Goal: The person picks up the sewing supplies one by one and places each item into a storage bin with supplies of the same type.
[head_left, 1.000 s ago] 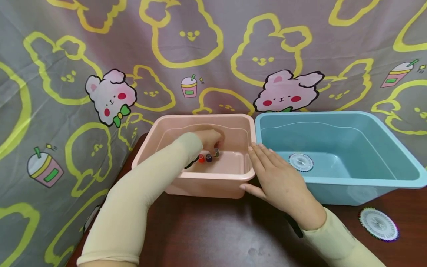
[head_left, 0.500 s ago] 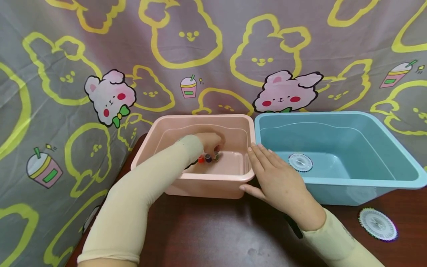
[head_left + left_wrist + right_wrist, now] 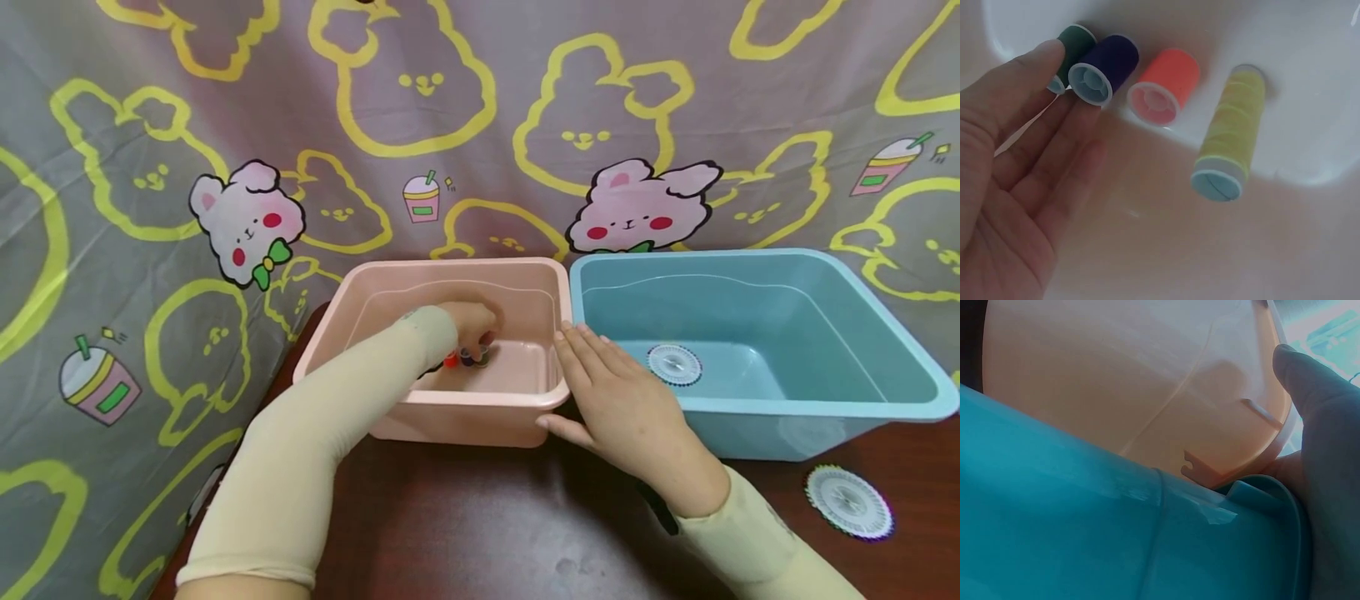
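Inside the pink bin (image 3: 480, 399) my left hand (image 3: 471, 323) reaches down to a row of thread spools. In the left wrist view its thumb and fingers (image 3: 1022, 150) pinch a green thread spool (image 3: 1079, 45). Close against that one lies a navy spool (image 3: 1113, 59), then an orange spool (image 3: 1172, 72). A longer yellow spool (image 3: 1232, 122) lies farther along, with a gap between. My right hand (image 3: 630, 408) rests with straight fingers on the pink bin's right rim, where it meets the blue bin (image 3: 795, 408). Its thumb (image 3: 1310, 375) points along the pink bin's outer side.
A round pin wheel (image 3: 675, 365) lies on the blue bin's floor. Another pin wheel (image 3: 850, 502) lies on the dark wooden table (image 3: 480, 533), in front of that bin. A patterned curtain (image 3: 510, 125) hangs behind and to the left.
My left hand has shifted slightly left and toward me, and the green spool has moved with it, closer to the navy one. My right hand stays on the rim.
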The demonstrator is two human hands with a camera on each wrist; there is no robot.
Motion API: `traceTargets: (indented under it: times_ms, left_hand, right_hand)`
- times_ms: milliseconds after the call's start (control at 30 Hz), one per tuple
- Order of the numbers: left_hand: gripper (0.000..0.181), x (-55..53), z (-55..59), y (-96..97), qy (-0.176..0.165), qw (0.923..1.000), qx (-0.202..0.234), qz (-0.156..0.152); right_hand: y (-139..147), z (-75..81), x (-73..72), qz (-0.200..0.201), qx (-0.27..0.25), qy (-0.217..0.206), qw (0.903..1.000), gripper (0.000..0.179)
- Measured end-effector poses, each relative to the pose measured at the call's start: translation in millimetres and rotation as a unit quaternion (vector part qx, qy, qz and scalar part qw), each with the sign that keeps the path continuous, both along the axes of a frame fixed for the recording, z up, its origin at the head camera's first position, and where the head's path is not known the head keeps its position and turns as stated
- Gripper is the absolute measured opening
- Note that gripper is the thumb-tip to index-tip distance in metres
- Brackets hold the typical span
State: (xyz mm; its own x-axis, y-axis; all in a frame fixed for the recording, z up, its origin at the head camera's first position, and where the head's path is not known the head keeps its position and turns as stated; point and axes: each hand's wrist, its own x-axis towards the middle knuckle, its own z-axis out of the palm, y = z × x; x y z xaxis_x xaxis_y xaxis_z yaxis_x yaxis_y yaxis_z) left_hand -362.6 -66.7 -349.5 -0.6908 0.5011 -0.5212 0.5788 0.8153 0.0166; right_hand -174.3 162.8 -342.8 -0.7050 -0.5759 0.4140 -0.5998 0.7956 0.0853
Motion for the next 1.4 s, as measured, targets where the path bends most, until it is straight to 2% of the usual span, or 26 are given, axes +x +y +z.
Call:
traceTargets:
  times_ms: [233, 600, 900, 1033, 1133, 1233, 1400]
  left_hand:
    - [0.019, -0.2, -1.2, -0.3, -0.017, 0.9996, 0.016, 0.018]
    - [0.018, -2.4, -0.7, 1.0, -0.028, 0.9990, 0.021, 0.028]
    - [0.018, -4.2, 1.6, 0.6, 0.003, 0.9996, 0.020, -0.019]
    - [0.018, -3.0, 6.8, 0.7, 0.007, 0.9992, 0.032, -0.023]
    - [0.006, -2.2, 10.8, 0.0, 0.017, 0.9987, 0.041, -0.026]
    - [0.006, -3.5, 14.3, -1.6, 0.025, 0.9978, 0.055, -0.028]
    - [0.007, -11.7, 14.7, -6.3, 0.023, 0.9963, 0.072, -0.041]
  right_hand:
    - [0.0, 0.7, -0.2, 0.000, 0.004, -0.003, 1.0000, 0.094]
    - [0.8, 1.9, -0.6, -0.003, 0.004, -0.015, 0.9999, 0.094]
    - [0.2, 1.6, -1.1, -0.003, 0.006, -0.012, 0.9999, 0.094]
    - [0.5, 1.6, -0.9, -0.002, 0.005, -0.010, 0.9999, 0.093]
    - [0.6, 1.7, -0.6, -0.001, 0.005, -0.008, 1.0000, 0.093]
    - [0.4, 1.3, -0.8, -0.001, 0.007, -0.004, 1.0000, 0.093]
    - [0.3, 0.5, -0.3, -0.002, 0.007, -0.001, 1.0000, 0.094]
